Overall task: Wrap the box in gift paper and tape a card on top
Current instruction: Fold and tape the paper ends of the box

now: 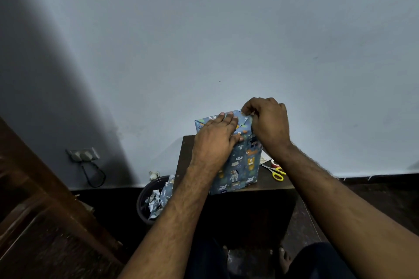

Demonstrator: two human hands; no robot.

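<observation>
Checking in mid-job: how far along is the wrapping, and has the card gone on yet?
The box stands on the small table with its sides already covered in animal-print paper. In hand: the left hand presses the top folds flat while the right hand pinches the end flap. Left: taping that end and the card; no card is on top. Scissors and tape lie beside the box.

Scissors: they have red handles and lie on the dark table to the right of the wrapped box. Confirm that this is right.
Not quite. The head view shows the scissors with yellow handles, not red. The rest holds: they lie on the dark table to the right of the wrapped box.
</observation>
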